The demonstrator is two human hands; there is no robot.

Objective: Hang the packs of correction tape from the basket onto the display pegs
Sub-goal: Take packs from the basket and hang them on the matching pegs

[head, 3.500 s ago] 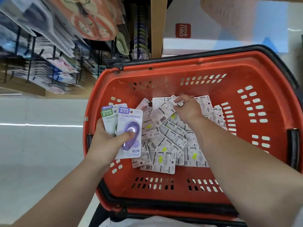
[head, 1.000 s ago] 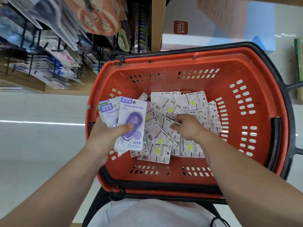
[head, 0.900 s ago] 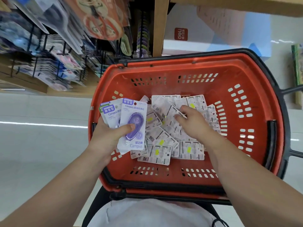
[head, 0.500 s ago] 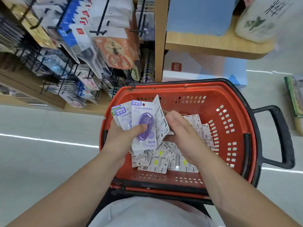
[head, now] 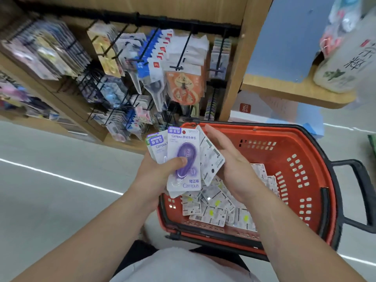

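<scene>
Now both hands are raised over the red basket [head: 305, 139] at mid-frame, where a second ago the right hand [head: 234, 167] was down among the loose packs [head: 213, 212] on the basket floor. It has lifted one pack [head: 210, 159], printed back towards us, and its straight fingers lay that pack against the fan of packs [head: 184, 157]. Its thumb is hidden, so we cannot confirm a pinch. The left hand [head: 158, 174] grasps the fan, thumb across the purple dispenser on the front card. Our view has also risen, bringing the black display pegs [head: 183, 51] into the upper centre of the frame. We judge that gathering is nearly done for this batch and that hanging comes next, though many packs remain in the basket. Most pegs in view already carry hanging goods [head: 156, 78], blurred here, so a free peg is hard to pick out. A wooden upright [head: 234, 78] borders the pegs on the right, beside a shelf [head: 295, 94] at upper right.
</scene>
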